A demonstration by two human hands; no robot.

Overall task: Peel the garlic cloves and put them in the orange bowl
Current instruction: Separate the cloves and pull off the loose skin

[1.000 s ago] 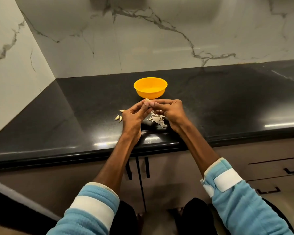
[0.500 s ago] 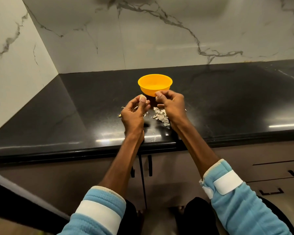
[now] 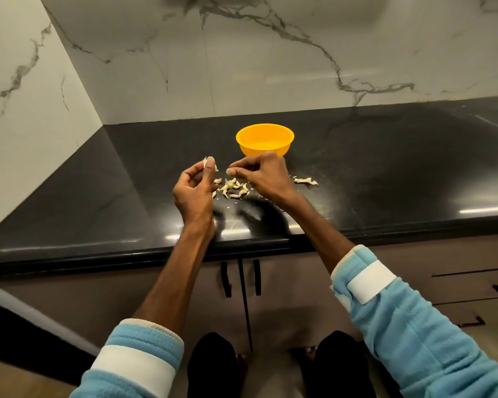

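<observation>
An orange bowl (image 3: 265, 139) stands on the black countertop (image 3: 385, 168), just beyond my hands. My left hand (image 3: 196, 185) pinches a pale garlic cloves piece (image 3: 205, 162) between thumb and fingertips, raised a little above the counter. My right hand (image 3: 259, 173) is apart from it, to the right, with fingers curled and fingertips pinched together, possibly on a bit of skin too small to make out. Between and below the hands lies a heap of peeled skins (image 3: 233, 188). What the bowl holds is not visible.
Another scrap of garlic skin (image 3: 305, 180) lies right of my right hand. Marble walls meet in a corner at the back left. The counter's front edge (image 3: 242, 245) runs below my wrists, with cabinet doors and handles (image 3: 242, 278) under it.
My hands, joined on the clove a second ago, have pulled apart. The left keeps the clove and has moved left; the right has drawn away to the right.
</observation>
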